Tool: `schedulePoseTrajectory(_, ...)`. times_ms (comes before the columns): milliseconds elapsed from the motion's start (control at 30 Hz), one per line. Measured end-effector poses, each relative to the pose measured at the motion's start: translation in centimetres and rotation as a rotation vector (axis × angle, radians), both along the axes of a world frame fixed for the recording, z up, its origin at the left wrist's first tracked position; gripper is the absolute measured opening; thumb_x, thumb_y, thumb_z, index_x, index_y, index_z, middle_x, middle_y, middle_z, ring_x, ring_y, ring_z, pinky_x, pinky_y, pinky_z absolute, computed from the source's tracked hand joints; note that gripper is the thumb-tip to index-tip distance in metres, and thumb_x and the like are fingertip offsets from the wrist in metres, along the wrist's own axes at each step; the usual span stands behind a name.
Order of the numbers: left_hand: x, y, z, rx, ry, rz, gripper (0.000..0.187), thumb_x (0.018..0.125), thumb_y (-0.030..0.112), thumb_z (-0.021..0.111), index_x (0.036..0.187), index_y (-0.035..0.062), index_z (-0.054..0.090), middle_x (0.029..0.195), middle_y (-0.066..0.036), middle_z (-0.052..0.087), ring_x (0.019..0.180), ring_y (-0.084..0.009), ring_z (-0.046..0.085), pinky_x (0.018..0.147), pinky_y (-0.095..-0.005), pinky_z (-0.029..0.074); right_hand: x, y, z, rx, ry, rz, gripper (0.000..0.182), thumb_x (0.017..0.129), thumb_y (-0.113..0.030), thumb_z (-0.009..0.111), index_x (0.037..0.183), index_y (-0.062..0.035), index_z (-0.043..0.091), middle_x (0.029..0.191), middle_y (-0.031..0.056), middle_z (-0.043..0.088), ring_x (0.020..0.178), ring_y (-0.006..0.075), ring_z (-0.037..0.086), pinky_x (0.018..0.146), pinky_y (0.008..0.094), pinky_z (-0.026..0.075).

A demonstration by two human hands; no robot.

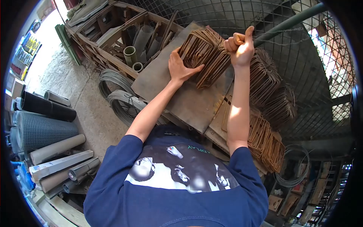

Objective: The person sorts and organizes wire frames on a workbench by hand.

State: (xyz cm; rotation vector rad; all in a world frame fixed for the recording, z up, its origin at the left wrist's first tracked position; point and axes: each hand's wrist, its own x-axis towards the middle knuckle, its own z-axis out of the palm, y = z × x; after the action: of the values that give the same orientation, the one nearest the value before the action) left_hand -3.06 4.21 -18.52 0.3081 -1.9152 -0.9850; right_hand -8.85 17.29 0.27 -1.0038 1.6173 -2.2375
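Note:
A bundle of rusty bent-wire stirrups [206, 53] stands on a flat board [193, 104]. My left hand [181, 67] grips its near left side, thumb across the front and fingers along the edge. At the bundle's right end is my right hand [241, 47], fingers curled into a fist and thumb pointing up. What lies inside that fist, if anything, is hidden. A green pipe [291, 23] runs up to the right from behind this hand. More stirrup bundles [264, 75] lie just right of my right forearm.
Wire mesh [302, 72] closes off the back. A wooden crate [107, 39] with tubes stands at the far left, wire coils [121, 96] below it. Rolled mesh [47, 130] lies at left. Rusty rectangular stirrups [264, 142] line the right side, near another wire coil [295, 181].

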Motion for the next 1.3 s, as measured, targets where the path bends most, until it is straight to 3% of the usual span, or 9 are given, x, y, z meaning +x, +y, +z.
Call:
schedulePoseTrajectory(300,-0.5,-0.5,6.0,-0.149,0.226,-0.261,0.093,0.063,0.048,0.08,0.133,0.0051,0.036,0.136,-0.021,0.031,0.127,-0.0401,0.03,0.105,-0.0487,0.028,0.6,-0.9,0.0,-0.041,-0.022,-0.038,0.065,0.094,-0.062,0.026,0.051,-0.0146,0.019,0.046,-0.0043,0.013,0.04,0.0105,0.01,0.042,0.0287,0.011)
schedulePoseTrajectory(367,-0.7,-0.5,9.6,-0.428,0.284,-0.14,0.081,0.066,0.047,0.079,0.131,0.0123,0.043,0.144,-0.019,0.023,0.132,-0.0409,0.023,0.108,-0.0504,0.023,0.3,-0.9,0.0,-0.043,-0.037,-0.053,0.065,0.094,-0.062,0.028,0.05,-0.0148,0.019,0.045,-0.004,0.014,0.04,0.0104,0.011,0.042,0.0287,0.011)
schedulePoseTrajectory(433,-1.3,-0.3,11.4,-0.457,0.368,-0.178,0.058,0.074,0.034,0.075,0.122,0.0108,0.052,0.137,-0.02,0.037,0.126,-0.0364,0.037,0.102,-0.0453,0.035,0.2,-0.8,0.2,-0.049,-0.01,-0.067,0.064,0.094,-0.062,0.029,0.05,-0.0151,0.019,0.044,-0.0037,0.015,0.039,0.0104,0.012,0.041,0.0288,0.011)
schedulePoseTrajectory(533,-3.6,-1.0,11.9,-0.486,0.182,-0.738,0.017,0.082,0.004,0.062,0.098,-0.0013,0.062,0.084,-0.018,0.064,0.076,-0.0247,0.064,0.068,-0.0326,0.049,-0.4,-0.6,0.2,-0.082,-0.05,0.021,0.062,0.094,-0.058,0.038,0.053,-0.0138,0.025,0.043,-0.003,0.023,0.037,0.0072,0.019,0.038,0.0259,0.015)
schedulePoseTrajectory(600,-2.6,-0.8,12.6,-0.332,0.123,-0.769,0.015,0.084,0.006,0.06,0.096,-0.0013,0.062,0.084,-0.019,0.065,0.076,-0.0287,0.065,0.067,-0.0345,0.05,-0.7,-0.7,0.3,0.032,0.118,-0.067,0.058,0.094,-0.056,0.041,0.057,-0.0117,0.032,0.046,-0.0015,0.03,0.038,0.0074,0.025,0.038,0.025,0.019)
schedulePoseTrajectory(700,-3.1,-0.5,12.0,-0.135,0.108,-0.744,0.014,0.09,0.01,0.056,0.091,-0.0022,0.061,0.074,-0.015,0.066,0.065,-0.0246,0.065,0.059,-0.0324,0.049,0.0,-1.6,-0.5,0.092,0.288,-0.231,0.05,0.094,-0.051,0.045,0.074,-0.0054,0.048,0.06,0.0014,0.049,0.044,0.0089,0.041,0.038,0.0226,0.031)
schedulePoseTrajectory(767,-3.3,-0.3,12.6,0.267,0.172,-0.906,0.021,0.098,0.013,0.047,0.088,-0.0011,0.06,0.072,-0.004,0.059,0.066,-0.0063,0.053,0.06,-0.0236,0.043,0.1,-1.8,-1.4,-0.035,0.285,-0.385,0.052,0.096,-0.051,0.042,0.076,-0.0034,0.051,0.07,0.0011,0.053,0.048,0.01,0.046,0.04,0.0224,0.035)
schedulePoseTrajectory(933,-3.3,0.5,15.5,0.259,0.28,-0.933,0.04,0.101,0.027,0.04,0.071,0.0024,0.046,0.061,0.004,0.038,0.054,-0.0066,0.034,0.051,-0.0225,0.031,1.4,1.4,0.4,-0.173,-0.1,-0.269,0.061,0.096,-0.059,0.013,0.053,-0.016,0.015,0.045,-0.0046,0.009,0.042,0.0111,0.006,0.042,0.0307,0.008)
schedulePoseTrajectory(1300,-4.7,-0.8,16.1,0.437,0.402,-0.938,0.057,0.099,0.042,0.04,0.053,0.0114,0.024,0.05,0.006,0.02,0.044,-0.0057,0.017,0.042,-0.027,0.013,-2.1,-0.4,5.8,-0.099,-0.024,-0.233,0.053,0.099,-0.04,0.016,0.052,-0.0152,0.019,0.044,-0.0033,0.012,0.037,0.0101,0.007,0.037,0.0287,0.009)
